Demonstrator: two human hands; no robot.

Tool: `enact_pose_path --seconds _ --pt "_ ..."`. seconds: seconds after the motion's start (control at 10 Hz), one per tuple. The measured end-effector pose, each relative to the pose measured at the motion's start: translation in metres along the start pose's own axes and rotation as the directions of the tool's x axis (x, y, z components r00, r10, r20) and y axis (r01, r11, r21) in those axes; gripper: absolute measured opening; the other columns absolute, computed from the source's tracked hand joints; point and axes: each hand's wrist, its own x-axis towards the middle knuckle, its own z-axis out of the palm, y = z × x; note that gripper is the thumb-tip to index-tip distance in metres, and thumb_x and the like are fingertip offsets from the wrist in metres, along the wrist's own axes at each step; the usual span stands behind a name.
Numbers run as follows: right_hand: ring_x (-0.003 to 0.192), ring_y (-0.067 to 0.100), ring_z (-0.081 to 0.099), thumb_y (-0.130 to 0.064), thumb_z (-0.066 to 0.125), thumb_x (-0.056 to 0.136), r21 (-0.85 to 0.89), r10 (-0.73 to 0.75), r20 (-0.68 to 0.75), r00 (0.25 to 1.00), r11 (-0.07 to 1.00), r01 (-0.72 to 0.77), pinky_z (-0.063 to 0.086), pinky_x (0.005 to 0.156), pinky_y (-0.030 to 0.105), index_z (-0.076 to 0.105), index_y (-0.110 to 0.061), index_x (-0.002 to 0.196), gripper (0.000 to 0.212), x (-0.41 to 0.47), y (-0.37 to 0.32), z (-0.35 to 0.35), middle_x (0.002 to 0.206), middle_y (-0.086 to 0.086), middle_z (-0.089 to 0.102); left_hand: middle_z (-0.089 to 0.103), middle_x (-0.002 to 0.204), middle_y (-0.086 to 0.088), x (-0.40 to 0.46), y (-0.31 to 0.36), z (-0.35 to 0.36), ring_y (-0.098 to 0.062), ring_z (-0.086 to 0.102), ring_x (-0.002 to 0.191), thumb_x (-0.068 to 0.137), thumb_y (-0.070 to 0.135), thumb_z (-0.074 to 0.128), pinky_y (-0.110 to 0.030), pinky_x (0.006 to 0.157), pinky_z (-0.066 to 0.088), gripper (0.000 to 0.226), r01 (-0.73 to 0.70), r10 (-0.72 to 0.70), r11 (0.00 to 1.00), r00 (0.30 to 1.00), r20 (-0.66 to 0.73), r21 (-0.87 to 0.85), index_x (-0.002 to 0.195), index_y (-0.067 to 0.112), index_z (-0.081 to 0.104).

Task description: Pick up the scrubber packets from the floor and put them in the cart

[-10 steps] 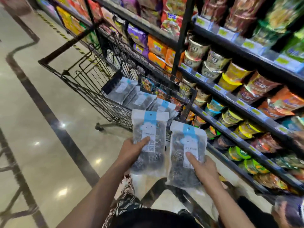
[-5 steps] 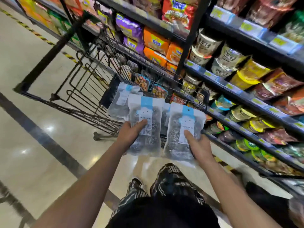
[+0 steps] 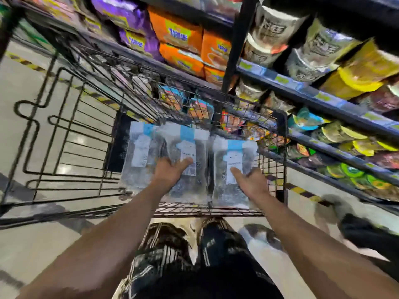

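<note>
Reaching over the near rim of the cart [image 3: 216,211], the left hand [image 3: 170,172] and right hand [image 3: 250,182] are each seen with a scrubber packet. The left packet [image 3: 185,147] is pinched by the left hand, thumb laid across its white label and the fingers hidden beneath. The right packet [image 3: 234,156] is gripped the same way by the right hand, thumb on the label. Both packets are held side by side, edges nearly touching, inside the cart's near right corner. A third packet [image 3: 138,152] lies in the basket just left of them.

Each packet is clear plastic with a blue-and-white header; dark coiled scrubbers can be made out within. A line of print runs along the labels, but it is too blurred to be read.

Beyond the cart's far side, a shelf [image 3: 313,98] is stocked with orange bags [image 3: 179,33] and purple bags [image 3: 129,24] bearing blue lettering that cannot be read. Noodle cups [image 3: 278,29] are stacked to the right, and yellow-lidded bowls [image 3: 362,67] further right. Yellow price tags are fixed along the shelf edges, their figures illegible.
</note>
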Motion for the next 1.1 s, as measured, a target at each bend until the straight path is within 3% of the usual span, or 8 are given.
enact_pose_path --seconds 0.1,0.2,0.3,0.4,0.6,0.8,1.0,1.1 --pt "0.082 0.027 0.068 -0.071 0.065 0.081 -0.019 0.041 0.029 0.999 0.999 -0.04 0.046 0.061 0.027 0.061 -0.008 0.112 0.07 0.016 0.005 0.024 0.095 0.008 0.072 0.061 0.097 -0.015 0.012 -0.005 0.011 -0.032 0.061 0.095 0.077 0.07 0.072 -0.034 0.072 0.038 0.081 0.057 -0.059 0.996 0.998 0.029 0.062 0.108 -0.002 0.055" --pt "0.088 0.027 0.07 -0.063 0.07 0.084 0.046 0.083 0.057 0.995 0.995 -0.086 0.06 0.077 0.038 0.049 -0.009 0.126 0.072 0.016 0.006 0.04 0.098 0.002 0.068 0.058 0.12 -0.018 0.019 -0.013 0.016 -0.034 0.058 0.112 0.088 0.056 0.071 -0.039 0.08 0.044 0.078 -0.006 0.014 0.986 0.999 -0.047 0.169 0.131 -0.005 0.049" --pt "0.083 0.028 0.064 -0.029 0.075 0.092 0.073 0.039 -0.018 0.999 0.997 -0.037 0.051 0.066 0.027 0.027 -0.001 0.142 0.075 0.008 0.002 0.042 0.096 0.007 0.06 0.038 0.148 -0.025 0.018 -0.016 0.015 -0.042 0.037 0.139 0.089 0.048 0.073 -0.049 0.11 0.037 0.095 -0.094 0.118 0.944 0.991 -0.059 0.317 0.156 0.003 0.022" --pt "0.065 0.019 0.068 -0.018 0.074 0.091 0.062 -0.061 -0.05 0.997 0.996 0.064 0.052 0.048 0.017 0.034 -0.012 0.144 0.066 0.003 0.008 0.047 0.086 0.003 0.068 0.031 0.145 -0.023 0.014 -0.02 0.012 -0.046 0.034 0.137 0.089 0.055 0.07 -0.056 0.112 0.036 0.093 -0.167 0.183 0.854 0.983 0.016 0.493 0.159 0.027 0.014" --pt "0.095 0.036 0.061 -0.05 0.064 0.086 -0.257 0.0 0.001 1.0 0.967 0.0 0.059 0.082 0.049 0.047 -0.036 0.134 0.054 0.002 0.006 0.052 0.104 0.013 0.056 0.032 0.141 -0.022 0.027 -0.026 0.008 -0.048 0.037 0.131 0.085 0.067 0.064 -0.061 0.109 0.04 0.081 -0.198 0.163 0.789 0.98 0.112 0.581 0.149 0.035 0.025" --pt "0.126 0.042 0.044 -0.06 0.054 0.092 -0.512 0.049 0.005 0.999 0.858 -0.039 0.047 0.099 0.049 0.05 -0.024 0.143 0.062 -0.017 -0.022 0.046 0.139 0.018 0.045 0.04 0.137 -0.023 0.025 -0.016 -0.018 -0.047 0.047 0.124 0.097 0.067 0.041 -0.057 0.101 0.046 0.064 -0.257 0.196 0.679 0.966 0.167 0.688 0.146 0.026 0.036" --pt "0.119 0.038 0.061 -0.055 0.049 0.098 -0.423 -0.125 0.001 0.992 0.899 0.114 0.052 0.1 0.046 0.065 -0.022 0.133 0.051 -0.08 -0.069 0.039 0.134 0.017 0.063 0.05 0.127 -0.022 0.009 0.003 -0.073 -0.045 0.05 0.117 0.105 0.051 0.032 -0.052 0.098 0.044 0.051 -0.35 0.323 0.583 0.928 0.187 0.733 0.131 0.013 0.055" --pt "0.102 0.036 0.069 -0.053 0.046 0.096 -0.38 -0.26 -0.031 0.965 0.896 0.23 0.058 0.087 0.043 0.071 -0.018 0.116 0.048 -0.117 -0.087 0.039 0.116 0.018 0.072 0.053 0.128 -0.02 0.0 0.016 -0.102 -0.044 0.053 0.119 0.102 0.052 0.033 -0.054 0.098 0.047 0.051 -0.397 0.426 0.425 0.88 0.207 0.814 0.13 0.018 0.059"
